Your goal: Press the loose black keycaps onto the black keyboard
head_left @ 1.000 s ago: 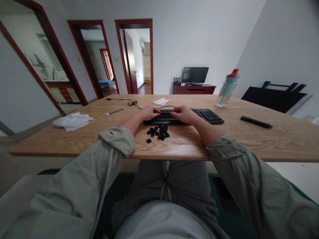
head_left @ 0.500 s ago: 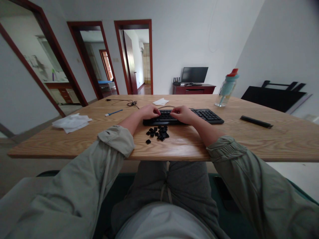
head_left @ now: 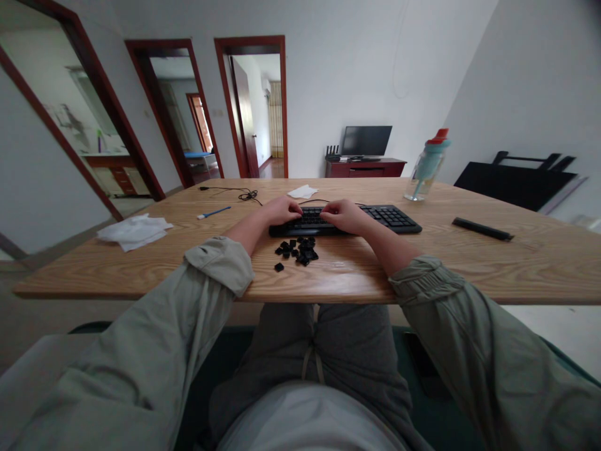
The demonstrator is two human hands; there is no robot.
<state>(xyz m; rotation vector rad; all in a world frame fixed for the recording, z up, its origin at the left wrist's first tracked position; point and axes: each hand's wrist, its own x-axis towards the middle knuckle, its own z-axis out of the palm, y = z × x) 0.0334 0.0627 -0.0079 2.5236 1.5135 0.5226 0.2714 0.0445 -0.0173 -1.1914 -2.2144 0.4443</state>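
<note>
My left hand [head_left: 280, 210] and right hand [head_left: 344, 216] both rest on the left part of the black keyboard [head_left: 345, 220], fingers curled down onto it. From here I cannot tell how far either grip is closed or whether it has hold of anything; the fingertips are too small and hidden to read. The keyboard lies across the middle of the wooden surface [head_left: 469, 263], its right part bare of my hands. Just in front of it, toward me, sits a small heap of loose black keycaps [head_left: 298, 250], with one keycap apart at the near left. To the left lie crumpled tissues [head_left: 134, 229] and a blue pen [head_left: 214, 212]; behind the keyboard are a cable [head_left: 246, 195] and another tissue. On the right stand a bottle [head_left: 426, 165] and a black bar [head_left: 482, 229].
</note>
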